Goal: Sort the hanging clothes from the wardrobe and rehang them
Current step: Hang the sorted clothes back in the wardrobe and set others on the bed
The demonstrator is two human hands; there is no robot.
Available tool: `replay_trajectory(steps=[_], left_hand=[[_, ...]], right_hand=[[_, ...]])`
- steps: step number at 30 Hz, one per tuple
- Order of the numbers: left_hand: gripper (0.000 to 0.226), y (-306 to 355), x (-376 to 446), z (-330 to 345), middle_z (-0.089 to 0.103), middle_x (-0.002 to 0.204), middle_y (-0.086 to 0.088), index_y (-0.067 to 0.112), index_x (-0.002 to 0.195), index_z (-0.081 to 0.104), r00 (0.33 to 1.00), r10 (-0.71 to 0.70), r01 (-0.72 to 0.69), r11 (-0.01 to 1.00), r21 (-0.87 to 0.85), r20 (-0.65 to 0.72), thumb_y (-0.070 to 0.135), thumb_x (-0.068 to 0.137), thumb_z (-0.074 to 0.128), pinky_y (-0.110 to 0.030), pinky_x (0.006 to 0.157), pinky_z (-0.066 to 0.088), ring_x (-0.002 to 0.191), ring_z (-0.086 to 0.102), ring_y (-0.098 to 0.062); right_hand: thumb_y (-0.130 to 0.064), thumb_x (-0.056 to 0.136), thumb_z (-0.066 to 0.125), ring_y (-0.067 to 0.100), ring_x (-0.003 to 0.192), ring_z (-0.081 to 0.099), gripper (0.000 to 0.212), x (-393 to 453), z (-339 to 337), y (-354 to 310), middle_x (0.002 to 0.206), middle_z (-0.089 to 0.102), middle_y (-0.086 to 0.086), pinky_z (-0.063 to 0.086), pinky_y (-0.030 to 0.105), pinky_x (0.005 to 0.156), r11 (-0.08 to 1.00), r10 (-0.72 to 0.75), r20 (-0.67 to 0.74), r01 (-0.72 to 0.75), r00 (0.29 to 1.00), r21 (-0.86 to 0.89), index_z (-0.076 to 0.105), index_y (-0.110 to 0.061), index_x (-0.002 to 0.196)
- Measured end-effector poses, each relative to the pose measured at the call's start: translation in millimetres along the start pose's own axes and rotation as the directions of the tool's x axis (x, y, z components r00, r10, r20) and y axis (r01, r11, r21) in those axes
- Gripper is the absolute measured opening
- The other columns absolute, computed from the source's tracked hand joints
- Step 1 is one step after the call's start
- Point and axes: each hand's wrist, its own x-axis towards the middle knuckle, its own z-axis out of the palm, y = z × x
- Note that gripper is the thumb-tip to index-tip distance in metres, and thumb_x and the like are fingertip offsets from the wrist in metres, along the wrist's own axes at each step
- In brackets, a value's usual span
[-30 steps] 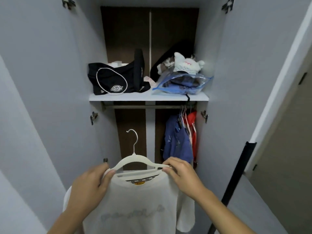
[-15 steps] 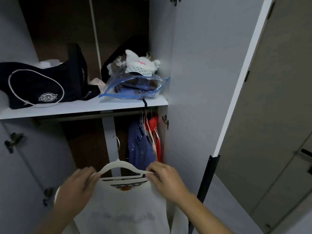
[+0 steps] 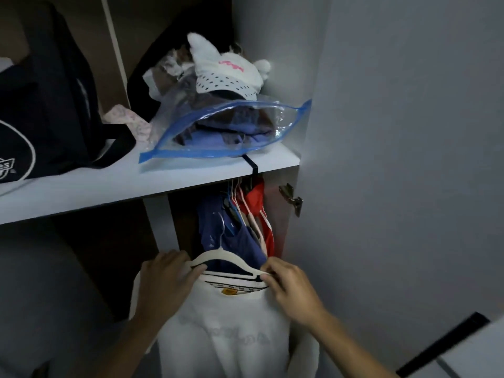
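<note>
White T-shirt [image 3: 218, 331]: it hangs on a white hanger [image 3: 226, 261], held up in front of the wardrobe, below the shelf [image 3: 152, 181].
Hanger: its 2 arms sit inside the shirt's neck. Its thin metal hook [image 3: 222, 227] points up toward the shelf and is not on anything yet.
Left hand [image 3: 166, 282]: it is below the shelf, on the left shoulder of the shirt. Its fingers are curled over the cloth and the left arm of the hanger.
Right hand [image 3: 289, 287]: it is below the shelf, on the right side. Its fingertips pinch the right tip of the hanger and the shirt edge.
Hanging clothes: a blue top [image 3: 231, 241] and a red top [image 3: 260, 211] hang under the right end of the shelf, just behind the white hanger. They are squeezed close together.
On the shelf: a clear bag with blue edges [image 3: 231, 132] full of folded clothes, a white cap [image 3: 229, 75] on top of it, and a black bag [image 3: 46, 110] to the left.
What could go wrong: the shirt could slip off 1 end of the hanger if a hand lets go too soon. The hook could catch on the blue top, because the clothes under the shelf are packed tight. I cannot see the rail under the shelf, so the hook could miss it.
</note>
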Motion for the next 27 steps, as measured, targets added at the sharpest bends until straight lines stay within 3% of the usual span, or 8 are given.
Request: replay_trajectory(steps=[4, 6, 9, 12, 17, 24, 27], left_hand=[[0.045, -26.4, 34.5, 28.3, 0.063, 0.083, 0.007, 0.025, 0.084, 0.063, 0.998, -0.038, 0.041, 0.998, -0.052, 0.06, 0.065, 0.095, 0.045, -0.039, 0.07, 0.042, 0.081, 0.057, -0.019], [0.045, -33.9, 48.3, 41.7, 0.062, 0.083, 0.005, 0.023, 0.085, 0.063, 0.997, -0.018, 0.025, 0.995, -0.096, 0.078, 0.063, 0.095, 0.047, -0.041, 0.069, 0.045, 0.081, 0.057, -0.02], [0.048, -44.7, 66.4, 59.1, 0.062, 0.084, 0.002, 0.02, 0.087, 0.063, 0.995, 0.008, 0.004, 0.992, -0.124, 0.099, 0.063, 0.096, 0.046, -0.043, 0.068, 0.05, 0.082, 0.057, -0.022], [0.047, -51.0, 81.6, 75.4, 0.058, 0.086, 0.002, 0.019, 0.088, 0.06, 0.994, 0.019, 0.001, 0.985, -0.174, 0.11, 0.062, 0.098, 0.045, -0.044, 0.07, 0.049, 0.088, 0.054, -0.022], [0.054, -53.5, 102.0, 110.1, 0.054, 0.111, 0.003, 0.025, 0.112, 0.064, 0.988, -0.075, 0.106, 0.965, -0.239, 0.137, 0.069, 0.096, 0.038, -0.042, 0.086, 0.047, 0.11, 0.048, -0.02], [0.075, -56.7, 128.0, 149.0, 0.048, 0.137, 0.0, 0.028, 0.132, 0.062, 0.975, -0.171, 0.212, 0.907, -0.365, 0.142, 0.081, 0.089, 0.03, -0.045, 0.11, 0.04, 0.134, 0.041, -0.022], [0.085, -60.5, 142.4, 161.6, 0.044, 0.147, -0.006, 0.027, 0.142, 0.056, 0.962, -0.231, 0.27, 0.883, -0.383, 0.147, 0.085, 0.086, 0.027, -0.049, 0.116, 0.035, 0.14, 0.038, -0.026]], right_hand=[[-0.021, 0.101, 0.064, 0.003, 0.08, 0.058, 0.012, 26.9, 19.0, 3.4, 0.087, 0.059, -0.016, 0.043, 0.021, 0.07, 0.999, 0.034, -0.016, -0.034, 0.999, -0.022, 0.057, -0.028, 0.094], [-0.024, 0.101, 0.063, 0.005, 0.08, 0.06, 0.008, 36.4, 23.3, 6.2, 0.091, 0.063, -0.016, 0.047, 0.026, 0.071, 0.999, 0.023, 0.016, -0.022, 1.0, -0.042, 0.06, -0.03, 0.104], [-0.029, 0.1, 0.064, 0.006, 0.079, 0.06, 0.023, 50.1, 27.8, 10.9, 0.091, 0.064, -0.018, 0.044, 0.028, 0.071, 0.996, 0.017, 0.04, -0.013, 0.999, -0.09, 0.061, -0.034, 0.122], [-0.025, 0.099, 0.066, 0.005, 0.076, 0.059, 0.023, 66.7, 36.2, 18.6, 0.082, 0.059, -0.019, 0.043, 0.026, 0.072, 0.999, 0.013, -0.041, -0.015, 0.999, -0.043, 0.067, -0.031, 0.121], [-0.024, 0.1, 0.067, 0.01, 0.085, 0.065, 0.019, 88.4, 58.8, 24.8, 0.094, 0.062, -0.022, 0.053, 0.033, 0.078, 0.999, -0.002, -0.141, -0.004, 0.99, -0.043, 0.071, -0.026, 0.119], [-0.022, 0.099, 0.068, 0.012, 0.093, 0.065, 0.017, 127.1, 82.4, 49.3, 0.104, 0.072, -0.014, 0.043, 0.029, 0.076, 0.994, 0.012, -0.216, -0.035, 0.976, -0.105, 0.073, -0.025, 0.115], [-0.022, 0.099, 0.067, 0.016, 0.099, 0.067, 0.017, 148.7, 87.1, 56.7, 0.11, 0.073, -0.012, 0.048, 0.031, 0.079, 0.989, -0.015, -0.217, -0.018, 0.976, -0.149, 0.072, -0.025, 0.115]])
